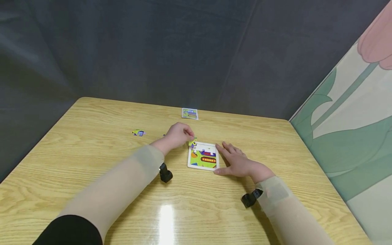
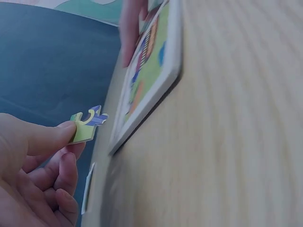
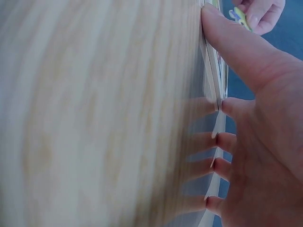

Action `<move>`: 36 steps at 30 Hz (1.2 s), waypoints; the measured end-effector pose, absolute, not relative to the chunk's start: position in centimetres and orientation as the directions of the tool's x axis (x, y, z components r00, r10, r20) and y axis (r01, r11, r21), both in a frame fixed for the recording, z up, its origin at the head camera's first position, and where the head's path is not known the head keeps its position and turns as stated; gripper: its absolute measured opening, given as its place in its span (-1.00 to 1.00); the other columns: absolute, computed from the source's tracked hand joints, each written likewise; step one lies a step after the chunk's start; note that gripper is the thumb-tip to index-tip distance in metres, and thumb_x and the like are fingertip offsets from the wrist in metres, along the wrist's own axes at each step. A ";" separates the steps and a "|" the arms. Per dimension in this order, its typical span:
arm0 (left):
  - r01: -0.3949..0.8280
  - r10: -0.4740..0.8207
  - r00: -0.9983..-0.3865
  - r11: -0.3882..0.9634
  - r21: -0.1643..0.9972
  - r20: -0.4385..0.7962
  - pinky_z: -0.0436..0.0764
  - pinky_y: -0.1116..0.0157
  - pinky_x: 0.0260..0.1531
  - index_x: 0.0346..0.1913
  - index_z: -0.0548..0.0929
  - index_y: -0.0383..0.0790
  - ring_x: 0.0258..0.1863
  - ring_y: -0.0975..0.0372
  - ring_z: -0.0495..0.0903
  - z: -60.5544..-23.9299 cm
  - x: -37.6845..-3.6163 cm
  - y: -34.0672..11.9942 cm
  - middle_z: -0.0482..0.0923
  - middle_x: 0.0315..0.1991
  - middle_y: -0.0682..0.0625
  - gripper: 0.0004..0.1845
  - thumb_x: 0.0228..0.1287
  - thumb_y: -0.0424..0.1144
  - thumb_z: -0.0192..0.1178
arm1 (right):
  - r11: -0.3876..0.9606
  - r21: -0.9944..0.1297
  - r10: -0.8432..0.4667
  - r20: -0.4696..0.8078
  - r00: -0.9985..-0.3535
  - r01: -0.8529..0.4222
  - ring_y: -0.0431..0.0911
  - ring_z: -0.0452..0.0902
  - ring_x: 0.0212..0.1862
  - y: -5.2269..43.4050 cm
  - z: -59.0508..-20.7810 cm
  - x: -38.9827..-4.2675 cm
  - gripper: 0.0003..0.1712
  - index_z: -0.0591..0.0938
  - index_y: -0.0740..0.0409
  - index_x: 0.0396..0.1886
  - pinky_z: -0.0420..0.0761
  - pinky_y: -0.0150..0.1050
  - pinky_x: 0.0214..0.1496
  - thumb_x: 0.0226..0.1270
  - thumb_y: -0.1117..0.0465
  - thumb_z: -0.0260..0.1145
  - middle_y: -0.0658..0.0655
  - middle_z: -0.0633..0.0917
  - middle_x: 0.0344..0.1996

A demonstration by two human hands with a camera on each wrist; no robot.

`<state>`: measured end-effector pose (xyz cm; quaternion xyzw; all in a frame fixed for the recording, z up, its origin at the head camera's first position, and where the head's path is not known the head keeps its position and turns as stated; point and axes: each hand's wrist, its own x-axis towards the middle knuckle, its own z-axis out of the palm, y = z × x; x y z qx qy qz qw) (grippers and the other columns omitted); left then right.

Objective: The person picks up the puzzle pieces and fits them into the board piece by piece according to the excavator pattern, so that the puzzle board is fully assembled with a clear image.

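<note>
A white-framed jigsaw puzzle (image 1: pixel 203 163) lies on the table, its lower part filled with a colourful vehicle picture and a white strip showing along its far side. Between thumb and fingers my left hand (image 1: pixel 180 136) pinches a yellow-green and purple puzzle piece (image 2: pixel 86 127), held just above the frame's far left corner. My right hand (image 1: pixel 239 164) spreads its fingers at the frame's right side. In the right wrist view, the right thumb (image 3: pixel 236 47) lies along the frame's edge while the other fingertips touch the tabletop.
Loose puzzle pieces (image 1: pixel 139 132) lie on the table to the left; another small bit shows behind the left wrist. A small picture card (image 1: pixel 190 113) sits near the table's far edge. A dark curtain (image 1: pixel 171 51) hangs behind, and a flower-patterned panel (image 1: pixel 361 136) stands at the right.
</note>
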<state>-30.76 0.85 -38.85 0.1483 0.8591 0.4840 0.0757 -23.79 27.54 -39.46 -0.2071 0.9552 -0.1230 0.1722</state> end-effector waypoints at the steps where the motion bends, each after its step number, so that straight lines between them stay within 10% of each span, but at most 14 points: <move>1: 0.180 0.328 -0.944 0.485 0.856 0.013 0.46 0.29 -0.33 -0.33 0.71 -0.26 -0.36 0.18 0.48 -39.0 -30.7 1.1 0.57 -0.38 -0.03 -0.97 0.25 -0.37 0.34 | 0.883 -0.309 -0.439 -0.280 -0.854 -0.353 0.37 -0.26 0.49 27.5 -39.5 -23.8 0.20 -0.07 0.03 0.61 -0.13 0.38 0.36 0.20 -0.39 0.29 0.30 -0.14 0.55; 36: 0.219 0.392 -0.918 0.635 0.741 -0.065 0.44 0.28 -0.23 -0.23 0.61 -0.16 -0.26 0.16 0.45 -40.3 -29.7 2.4 0.48 -0.30 -0.04 -0.87 0.25 -0.33 0.37 | 0.880 -0.317 -0.444 -0.283 -0.850 -0.354 0.39 -0.26 0.48 27.3 -39.4 -23.8 0.23 -0.08 0.05 0.61 -0.12 0.40 0.34 0.19 -0.40 0.30 0.32 -0.15 0.55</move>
